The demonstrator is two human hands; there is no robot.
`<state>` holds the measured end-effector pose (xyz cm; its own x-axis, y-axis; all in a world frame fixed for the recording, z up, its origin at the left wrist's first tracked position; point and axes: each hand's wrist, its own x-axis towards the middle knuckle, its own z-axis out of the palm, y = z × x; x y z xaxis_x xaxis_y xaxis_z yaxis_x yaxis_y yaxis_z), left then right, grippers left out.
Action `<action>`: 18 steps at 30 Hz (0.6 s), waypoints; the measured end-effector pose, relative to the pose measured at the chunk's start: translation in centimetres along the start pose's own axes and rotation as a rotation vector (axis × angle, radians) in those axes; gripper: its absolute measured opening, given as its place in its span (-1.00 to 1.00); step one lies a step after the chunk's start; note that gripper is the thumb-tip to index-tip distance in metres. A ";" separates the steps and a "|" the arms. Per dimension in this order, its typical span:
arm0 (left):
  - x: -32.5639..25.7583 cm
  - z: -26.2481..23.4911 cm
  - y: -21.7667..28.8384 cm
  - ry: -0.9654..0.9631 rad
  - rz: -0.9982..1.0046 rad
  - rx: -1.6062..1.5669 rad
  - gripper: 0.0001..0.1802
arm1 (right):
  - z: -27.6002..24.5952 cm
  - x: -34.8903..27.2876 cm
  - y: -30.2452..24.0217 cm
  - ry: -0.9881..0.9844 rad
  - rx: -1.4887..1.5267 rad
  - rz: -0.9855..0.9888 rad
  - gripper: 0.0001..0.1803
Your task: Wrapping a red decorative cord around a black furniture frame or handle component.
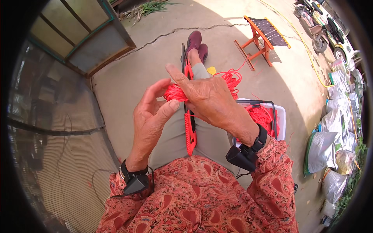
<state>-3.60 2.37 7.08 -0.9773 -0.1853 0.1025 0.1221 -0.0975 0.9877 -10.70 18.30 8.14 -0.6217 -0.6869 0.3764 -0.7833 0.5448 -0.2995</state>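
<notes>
A bundle of bright red cord (175, 93) is held between my two hands, above my lap. My left hand (147, 114) grips it from the left, with the thumb against its lower side and the fingers bent round behind. My right hand (213, 99) crosses over its right end, the index finger raised above the bundle; the other fingers are largely hidden. Looser loops of red cord (232, 82) hang beyond the right hand. Along my legs lies a long narrow black frame (183, 52), with red cord wrapped on its near part (190, 134).
Beside my right leg a white plastic basin (282, 120) holds more red cord (262, 115). An orange folding stool (258, 37) stands ahead on the cracked concrete. White sacks (324, 149) line the right, with parked scooters (320, 29) beyond. A framed door panel (87, 33) stands at the left.
</notes>
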 end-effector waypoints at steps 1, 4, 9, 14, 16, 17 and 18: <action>0.3 0.1 0.3 -0.077 0.017 0.064 -0.66 | 0.4 0.4 -0.1 0.003 0.000 0.001 -0.10; 1.0 -2.1 -0.6 -0.135 -0.029 0.029 -0.71 | 1.1 1.1 0.3 0.109 0.096 -0.132 -0.06; 1.1 -4.4 -4.0 0.147 -0.180 -0.334 -0.74 | 1.3 -1.6 0.9 0.450 0.241 -0.025 -0.52; -2.6 -2.3 -7.2 0.117 -0.491 -0.519 -0.64 | 6.9 -6.7 -1.4 0.370 0.776 0.407 -0.82; -3.2 -1.3 -7.4 0.116 -0.465 -0.498 -0.61 | 7.3 -7.1 -1.9 0.403 0.852 0.504 -0.86; -3.3 -1.1 -7.2 0.115 -0.466 -0.499 -0.61 | 7.2 -7.3 -1.9 0.402 0.851 0.506 -0.86; -3.4 -1.1 -6.9 0.118 -0.467 -0.493 -0.62 | 7.2 -7.5 -1.7 0.544 0.677 0.462 -0.86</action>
<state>-0.90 2.59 -0.26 -0.9247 -0.1177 -0.3621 -0.2158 -0.6215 0.7531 -4.65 19.07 -0.47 -0.9153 -0.0677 0.3970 -0.4023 0.1964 -0.8942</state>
